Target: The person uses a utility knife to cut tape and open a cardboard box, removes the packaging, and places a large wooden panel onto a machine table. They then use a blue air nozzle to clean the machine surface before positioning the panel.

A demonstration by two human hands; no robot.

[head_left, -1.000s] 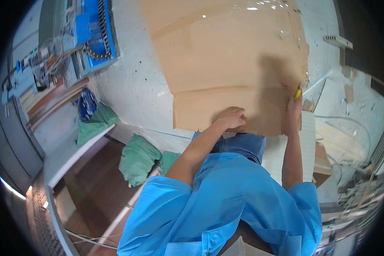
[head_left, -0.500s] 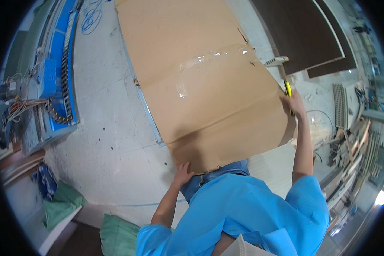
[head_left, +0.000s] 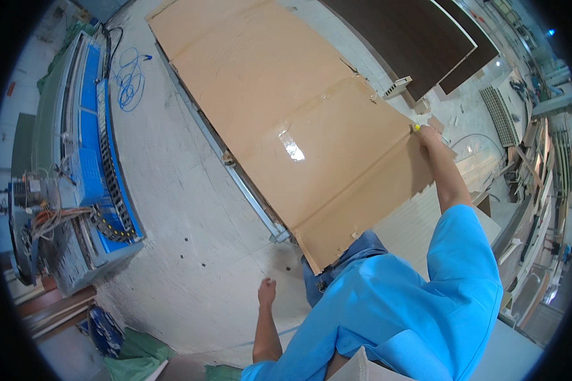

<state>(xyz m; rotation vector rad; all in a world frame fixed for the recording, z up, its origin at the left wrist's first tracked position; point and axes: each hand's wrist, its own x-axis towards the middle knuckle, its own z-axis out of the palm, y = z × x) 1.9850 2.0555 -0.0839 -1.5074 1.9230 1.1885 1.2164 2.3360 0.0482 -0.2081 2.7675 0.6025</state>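
Note:
A large brown cardboard sheet (head_left: 260, 108) stretches away in front of me, creased across, with shiny clear tape on its middle. At its right edge, my right hand (head_left: 429, 136) is closed around a slim yellow utility knife (head_left: 417, 127); only its yellow end shows, against the cardboard. My left hand (head_left: 267, 291) hangs over the floor, left of the sheet's near corner, fingers curled and nothing seen in them. It is apart from the cardboard. The sheet's near edge rests close to my jeans.
A metal frame rail (head_left: 251, 202) runs under the sheet's left edge. Farther left stands a blue machine (head_left: 86, 171) with cable chain; a blue hose (head_left: 131, 82) lies coiled on the floor. Dark brown boards (head_left: 407, 38) lie at far right, wood offcuts (head_left: 540, 235) nearer.
My left hand has let go of the cardboard's near edge and moved down, off the sheet. My right hand stays at the right edge with the knife. The view has turned.

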